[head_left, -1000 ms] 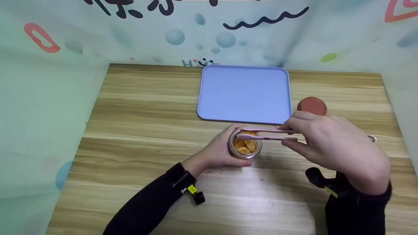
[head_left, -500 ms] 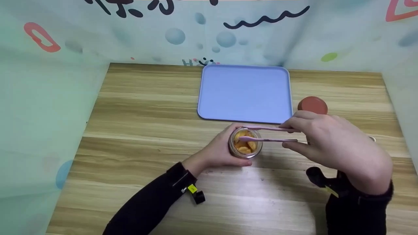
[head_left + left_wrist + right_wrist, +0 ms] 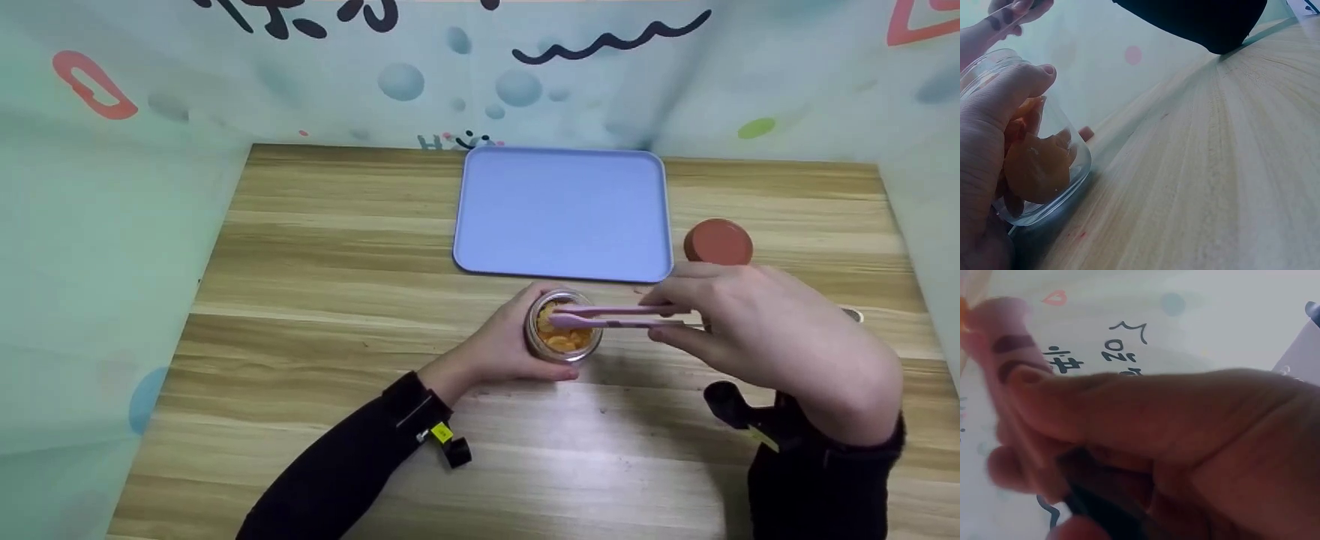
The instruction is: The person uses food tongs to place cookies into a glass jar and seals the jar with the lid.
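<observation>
A clear glass jar [image 3: 531, 341] stands on the wooden table, its lid off. Orange-yellow chips or dried slices [image 3: 561, 343] fill part of it, seen also through the glass in the left wrist view [image 3: 1039, 169]. My left hand [image 3: 506, 345] holds the jar, fingers and thumb wrapped round its side. Between thumb and fingers, my right hand [image 3: 780, 345] squeezes pink tongs [image 3: 615, 310] whose tips are close together over the jar mouth. A yellowish slice touches or sits beside the tips; whether it is pinched is unclear. Blur softens the tongs in the right wrist view.
A pale blue tray [image 3: 562, 214] lies behind the jar. To its right rests a round red-brown lid [image 3: 718, 241], partly hidden by my right hand. A printed curtain [image 3: 337, 90] hangs along the table's back and sides.
The tong arms have come together over the jar, the far arm shifting toward me. My left hand and the jar have stayed in place.
</observation>
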Demonstrator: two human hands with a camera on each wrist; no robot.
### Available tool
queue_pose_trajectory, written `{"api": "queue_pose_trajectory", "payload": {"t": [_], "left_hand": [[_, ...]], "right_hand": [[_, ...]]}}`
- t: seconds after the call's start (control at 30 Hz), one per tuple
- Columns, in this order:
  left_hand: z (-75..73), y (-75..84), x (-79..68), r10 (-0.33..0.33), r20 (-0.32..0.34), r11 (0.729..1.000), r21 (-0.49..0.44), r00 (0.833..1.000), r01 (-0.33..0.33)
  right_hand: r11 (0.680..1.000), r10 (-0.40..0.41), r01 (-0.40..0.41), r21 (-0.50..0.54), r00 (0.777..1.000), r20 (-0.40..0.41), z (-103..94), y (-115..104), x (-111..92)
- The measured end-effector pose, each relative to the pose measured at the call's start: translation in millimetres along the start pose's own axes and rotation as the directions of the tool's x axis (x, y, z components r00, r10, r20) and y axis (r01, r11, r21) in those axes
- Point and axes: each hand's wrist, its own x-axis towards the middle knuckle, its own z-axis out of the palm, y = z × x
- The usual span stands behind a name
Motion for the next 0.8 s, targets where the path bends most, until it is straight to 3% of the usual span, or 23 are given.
{"api": "queue_pose_trajectory", "payload": {"t": [0.2,0.8], "left_hand": [[0.0,-1.6,0.9,0.009,-0.009,1.000,0.011,1.000,-0.008],[0.3,-2.0,-1.0,-0.016,-0.015,1.000,0.024,1.000,0.016]], "right_hand": [[0.999,0.038,-0.038,0.003,0.999,0.038,-3.4,-0.2,-3.0],[0.998,-0.055,0.058,0.023,0.995,-0.087,-10.2,14.4,-3.1]]}}
